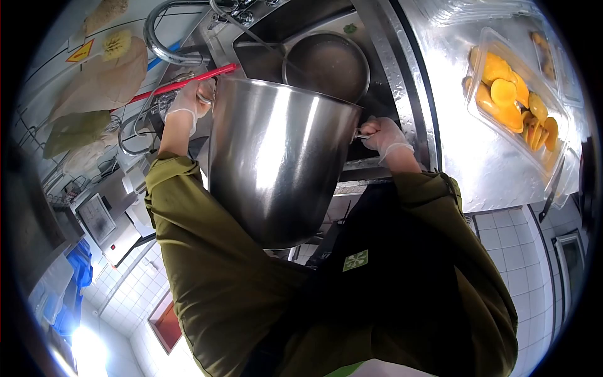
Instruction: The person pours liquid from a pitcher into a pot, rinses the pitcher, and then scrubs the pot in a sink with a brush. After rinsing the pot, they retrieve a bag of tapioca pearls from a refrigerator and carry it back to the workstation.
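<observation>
A big stainless steel stockpot (276, 157) is tipped over the sink's near edge, its mouth toward the basin and its base toward my body. My left hand (190, 100), in a clear glove, is closed around the handle on the pot's left side. On the opposite side, my gloved right hand (382, 134) grips the other handle. Beyond the pot's rim, a round metal vessel (328, 66) with cloudy liquid sits in the sink (264, 38). The inside of the stockpot is hidden from me.
A clear plastic container (474, 103) of orange-yellow slices stands on the steel counter (449, 163) at right. A curved metal faucet (151, 34) and a red stick-like handle (217, 71) lie near my left hand. A scrap of green floats or lies in the sink.
</observation>
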Motion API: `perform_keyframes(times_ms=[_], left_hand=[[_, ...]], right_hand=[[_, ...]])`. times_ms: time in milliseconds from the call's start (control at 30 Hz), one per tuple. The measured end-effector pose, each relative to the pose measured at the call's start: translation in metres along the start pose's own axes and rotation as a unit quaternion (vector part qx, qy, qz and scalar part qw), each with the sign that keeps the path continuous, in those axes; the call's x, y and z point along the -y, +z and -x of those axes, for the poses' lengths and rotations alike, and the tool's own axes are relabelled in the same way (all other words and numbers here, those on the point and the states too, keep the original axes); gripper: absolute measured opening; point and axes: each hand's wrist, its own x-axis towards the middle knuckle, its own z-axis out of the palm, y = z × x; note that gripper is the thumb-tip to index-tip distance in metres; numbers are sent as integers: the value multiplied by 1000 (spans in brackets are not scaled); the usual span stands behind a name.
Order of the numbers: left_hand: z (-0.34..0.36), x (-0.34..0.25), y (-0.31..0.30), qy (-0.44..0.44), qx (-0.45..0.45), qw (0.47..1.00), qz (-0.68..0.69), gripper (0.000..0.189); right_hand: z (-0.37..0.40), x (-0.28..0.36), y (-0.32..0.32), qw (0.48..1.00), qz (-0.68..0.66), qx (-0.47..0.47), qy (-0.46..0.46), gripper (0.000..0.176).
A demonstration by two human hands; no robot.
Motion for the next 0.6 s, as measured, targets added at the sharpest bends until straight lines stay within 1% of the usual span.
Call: perform_keyframes(times_ms=[33, 67, 100, 133, 167, 200, 233, 333, 433, 533, 567, 600], left_hand=[[0, -1, -2, -17, 32, 999, 3, 20], [13, 8, 8, 31, -6, 999, -10, 19], [38, 24, 29, 80, -42, 996, -24, 19], [57, 34, 38, 126, -79, 988, -40, 19], [67, 34, 32, 98, -47, 993, -50, 19], [75, 29, 24, 69, -14, 996, -58, 18], [85, 28, 18, 41, 19, 997, -66, 19], [133, 55, 30, 128, -77, 980, -134, 19], [150, 57, 5, 142, -35, 978, -149, 19], [157, 59, -2, 149, -37, 976, -155, 20], [156, 59, -2, 157, -37, 974, -158, 20], [154, 59, 2, 157, -56, 978, -124, 19]], right_hand=[[7, -4, -1, 999, 24, 25, -26, 29], [14, -8, -2, 996, 46, 49, -53, 27], [32, 2, 3, 989, -134, 58, 16, 23], [53, 11, 9, 944, -312, 64, 86, 20], [82, 21, 15, 996, -64, 54, 14, 12], [114, 32, 23, 979, 190, 40, -58, 12], [133, 35, 26, 893, 430, 25, -127, 20], [148, 16, 15, 885, 423, 6, -194, 35], [150, 10, 14, 908, 357, 52, -213, 35], [148, 15, 20, 908, 355, 77, -211, 37], [141, 10, 18, 908, 343, 70, -230, 29], [133, 4, 18, 908, 330, 61, -251, 21]])
